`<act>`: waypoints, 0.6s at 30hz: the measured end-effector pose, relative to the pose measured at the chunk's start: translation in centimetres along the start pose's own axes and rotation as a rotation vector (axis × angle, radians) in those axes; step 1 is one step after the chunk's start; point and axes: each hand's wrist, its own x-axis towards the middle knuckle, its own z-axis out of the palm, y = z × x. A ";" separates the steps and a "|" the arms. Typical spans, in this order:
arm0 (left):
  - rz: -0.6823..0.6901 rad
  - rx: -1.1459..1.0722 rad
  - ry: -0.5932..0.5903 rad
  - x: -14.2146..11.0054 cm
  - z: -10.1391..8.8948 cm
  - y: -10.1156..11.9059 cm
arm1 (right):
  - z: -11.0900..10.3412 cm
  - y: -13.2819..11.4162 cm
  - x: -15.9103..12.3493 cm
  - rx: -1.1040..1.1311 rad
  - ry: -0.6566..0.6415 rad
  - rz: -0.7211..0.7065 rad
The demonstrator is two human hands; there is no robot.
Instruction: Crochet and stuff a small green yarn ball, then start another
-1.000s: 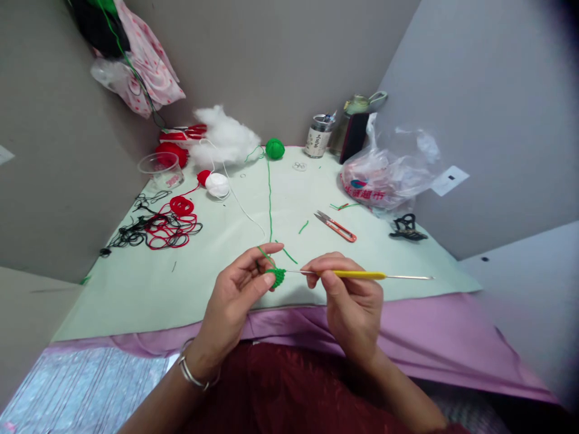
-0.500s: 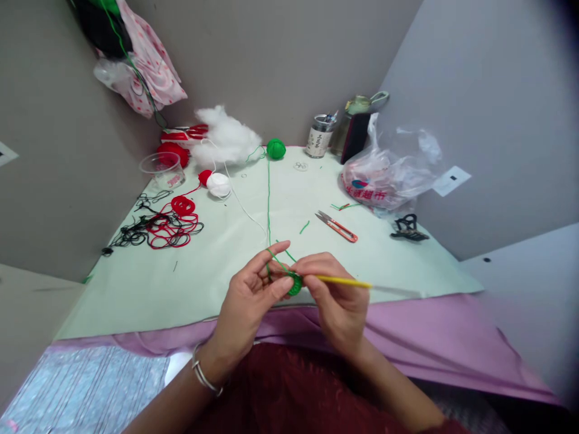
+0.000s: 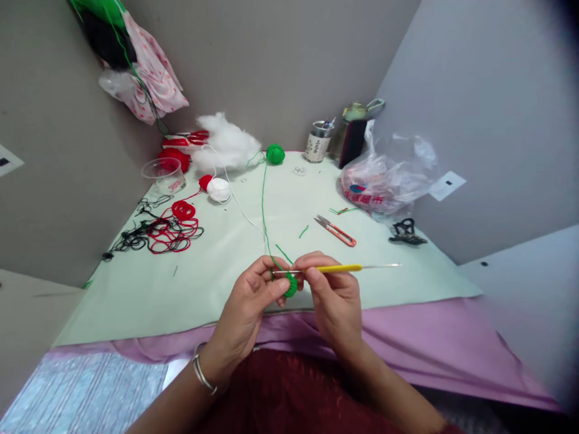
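Holding hook (image 3: 346, 268); pens (image 3: 332, 123) in cup (image 3: 317, 148)

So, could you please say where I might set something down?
Free: between the tangled yarn and the left hand, bar a dark snippet; also between the orange snips and black clip. Crowded: back left, around the white stuffing.

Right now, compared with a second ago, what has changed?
The left hand has moved right with the green crochet piece, its index finger curling down. The right hand has shifted left; the yellow hook now reaches across the piece's upper edge. Nothing was taken or released. The green ball and orange snips stayed put.
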 end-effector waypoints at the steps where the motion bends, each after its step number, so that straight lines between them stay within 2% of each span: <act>1: 0.009 0.020 0.011 0.0 0.0 -0.1 | 0.1 0.1 -0.1 -0.049 0.001 -0.029; 5: -0.017 0.024 0.021 0.1 0.0 -0.3 | 0.1 -0.2 0.1 -0.273 -0.055 -0.227; 8: -0.162 -0.004 -0.130 0.4 0.0 -0.5 | -0.4 -0.6 1.0 -0.405 0.004 -0.351; 11: -0.265 0.019 -0.283 0.7 -0.1 -0.7 | -1.1 -0.9 2.4 -0.449 0.078 -0.411; 14: -0.288 0.102 -0.365 0.9 -0.3 -1.1 | -2.0 -1.2 3.9 -0.460 0.152 -0.398; 18: -0.258 0.107 -0.320 1.1 -0.7 -1.1 | -2.9 -1.3 5.4 -0.398 0.206 -0.246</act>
